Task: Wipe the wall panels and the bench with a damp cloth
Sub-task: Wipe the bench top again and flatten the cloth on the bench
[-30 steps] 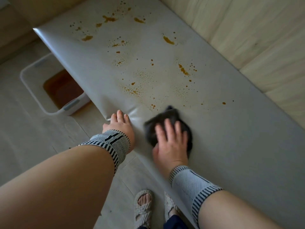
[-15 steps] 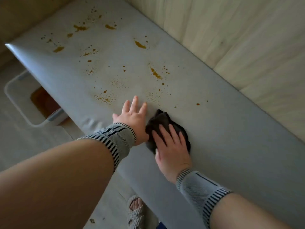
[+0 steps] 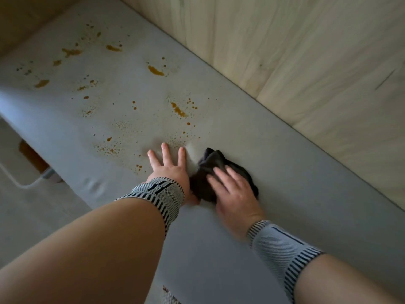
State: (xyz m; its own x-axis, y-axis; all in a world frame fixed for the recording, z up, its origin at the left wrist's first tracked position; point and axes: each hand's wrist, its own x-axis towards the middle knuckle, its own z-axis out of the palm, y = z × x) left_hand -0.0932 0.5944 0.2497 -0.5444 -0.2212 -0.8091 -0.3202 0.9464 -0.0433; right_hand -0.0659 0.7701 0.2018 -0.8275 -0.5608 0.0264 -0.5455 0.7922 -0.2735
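On the far left, below the bench edge, a white tub with brown content stands on the floor. Next, orange-brown stains lie across the seat. Left hand presses flat, fingers spread, just beside the dark cloth. Right hand lies on the cloth with fingers straight, pressing it down. Wall panels rise at right. Probably the wipe could smear the stains, if the cloth is already dirty.

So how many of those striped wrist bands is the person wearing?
2. One wrist band is on the left wrist, beside the dark cloth; the other is on the right wrist, lower right. None seems hidden.
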